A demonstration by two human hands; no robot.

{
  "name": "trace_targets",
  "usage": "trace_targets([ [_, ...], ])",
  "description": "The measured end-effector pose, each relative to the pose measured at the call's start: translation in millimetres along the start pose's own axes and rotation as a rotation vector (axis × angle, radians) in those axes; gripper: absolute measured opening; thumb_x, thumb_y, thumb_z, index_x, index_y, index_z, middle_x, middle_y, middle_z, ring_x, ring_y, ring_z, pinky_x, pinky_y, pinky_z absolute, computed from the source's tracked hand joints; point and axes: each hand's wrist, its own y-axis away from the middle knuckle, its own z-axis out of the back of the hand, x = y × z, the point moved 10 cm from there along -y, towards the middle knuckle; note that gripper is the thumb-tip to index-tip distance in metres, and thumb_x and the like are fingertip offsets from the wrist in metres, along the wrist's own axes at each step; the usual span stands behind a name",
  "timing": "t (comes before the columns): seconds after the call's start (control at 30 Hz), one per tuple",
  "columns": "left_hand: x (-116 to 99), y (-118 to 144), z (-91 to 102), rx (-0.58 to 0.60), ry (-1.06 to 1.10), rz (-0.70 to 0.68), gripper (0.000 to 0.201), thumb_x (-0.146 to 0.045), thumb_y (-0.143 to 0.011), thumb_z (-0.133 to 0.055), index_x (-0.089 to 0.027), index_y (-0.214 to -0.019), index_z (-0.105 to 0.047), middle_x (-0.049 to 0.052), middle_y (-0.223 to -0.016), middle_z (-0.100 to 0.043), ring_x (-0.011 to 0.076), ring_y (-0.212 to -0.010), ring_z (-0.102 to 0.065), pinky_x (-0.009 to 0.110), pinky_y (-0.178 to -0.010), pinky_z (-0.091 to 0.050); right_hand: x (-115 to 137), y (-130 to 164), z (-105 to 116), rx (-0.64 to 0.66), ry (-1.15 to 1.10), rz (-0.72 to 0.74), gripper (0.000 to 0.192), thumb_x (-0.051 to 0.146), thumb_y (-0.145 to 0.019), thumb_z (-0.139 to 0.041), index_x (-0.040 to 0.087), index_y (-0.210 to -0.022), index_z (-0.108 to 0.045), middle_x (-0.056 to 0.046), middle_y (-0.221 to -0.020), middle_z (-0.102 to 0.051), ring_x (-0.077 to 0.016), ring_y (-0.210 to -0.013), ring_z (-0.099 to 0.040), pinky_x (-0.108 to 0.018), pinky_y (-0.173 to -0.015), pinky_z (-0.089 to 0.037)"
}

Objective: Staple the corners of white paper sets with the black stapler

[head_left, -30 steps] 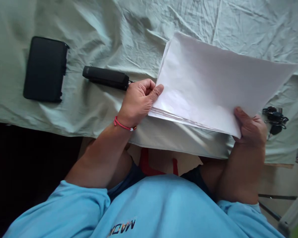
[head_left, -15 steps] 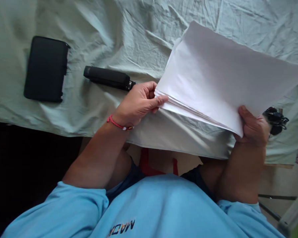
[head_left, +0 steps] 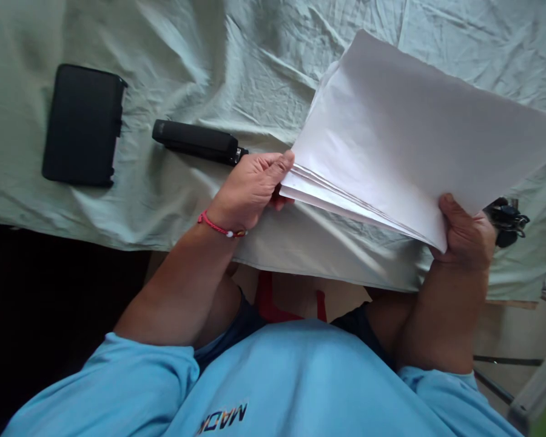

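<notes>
A stack of white paper sheets point(head_left: 414, 139) is held tilted above the table's near edge. My right hand point(head_left: 465, 233) grips its near right corner, thumb on top. My left hand point(head_left: 250, 188) pinches the stack's left edge, where the sheets fan slightly apart. A black stapler point(head_left: 195, 141) lies on the cloth just left of my left hand, not touched.
A pale green wrinkled cloth point(head_left: 186, 73) covers the table. A black rectangular case point(head_left: 82, 125) lies at the far left. A bunch of dark keys point(head_left: 505, 220) sits behind my right hand near the right edge.
The paper stack has lifted and tilted up toward the right. My left hand shifted its fingers along the left edge; my right hand moved slightly right.
</notes>
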Motion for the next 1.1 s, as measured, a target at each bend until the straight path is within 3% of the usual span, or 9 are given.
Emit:
trace_targets([
  [0.1,1,-3,4.8,-0.065,0.082,-0.027,0.047,-0.034,-0.113,-0.060,-0.019,-0.068,-0.056,-0.005,-0.056,-0.047,0.0056,-0.043,-0.042,0.018,-0.039,-0.029,0,3,-2,0.001,0.000,-0.018,0.058,0.041,-0.045,-0.105,0.018,-0.091,-0.079,-0.004,-0.106,-0.080,-0.0186,-0.092,-0.076,-0.035,-0.086,-0.071],
  [0.27,1,-2,11.8,-0.161,0.095,-0.028,0.034,0.000,-0.101,-0.064,-0.017,-0.072,-0.057,-0.005,-0.063,-0.049,0.0056,-0.050,-0.039,0.016,-0.045,-0.032,4,9,-3,-0.014,0.020,-0.018,0.062,0.044,-0.042,-0.106,0.016,-0.090,-0.078,-0.005,-0.102,-0.080,-0.0180,-0.089,-0.075,-0.036,-0.088,-0.071],
  [0.53,4,-1,10.1,-0.146,0.104,0.007,0.042,-0.011,-0.105,-0.064,-0.019,-0.067,-0.050,-0.005,-0.060,-0.042,0.0074,-0.048,-0.034,0.019,-0.043,-0.028,0,4,6,-0.064,0.031,-0.027,0.063,0.041,-0.040,-0.105,0.018,-0.094,-0.081,-0.007,-0.112,-0.079,-0.0181,-0.090,-0.075,-0.036,-0.088,-0.070],
  [0.73,3,0,8.9,-0.171,0.127,0.029,0.043,-0.010,-0.109,-0.056,-0.019,-0.067,-0.051,-0.006,-0.058,-0.041,0.0083,-0.047,-0.033,0.020,-0.044,-0.030,1,4,1,-0.012,0.069,-0.006,0.063,0.047,-0.041,-0.105,0.018,-0.090,-0.080,-0.007,-0.104,-0.079,-0.0192,-0.090,-0.074,-0.041,-0.093,-0.069],
  [0.93,0,-3,10.2,-0.135,0.100,-0.036,0.035,-0.003,-0.101,-0.064,-0.017,-0.069,-0.058,-0.004,-0.062,-0.048,0.0073,-0.053,-0.039,0.018,-0.048,-0.033,2,4,4,-0.025,-0.009,-0.002,0.067,0.041,-0.044,-0.105,0.013,-0.100,-0.080,-0.008,-0.108,-0.078,-0.0201,-0.100,-0.075,-0.037,-0.101,-0.067],
  [1.1,2,-4,9.0,-0.066,0.046,-0.032,0.021,-0.001,-0.087,-0.075,-0.017,-0.078,-0.064,-0.002,-0.075,-0.061,0.0080,-0.062,-0.052,0.017,-0.056,-0.041,4,3,6,-0.031,0.002,0.009,0.061,0.041,-0.047,-0.103,0.016,-0.098,-0.079,-0.006,-0.109,-0.079,-0.0177,-0.095,-0.074,-0.033,-0.092,-0.068],
])
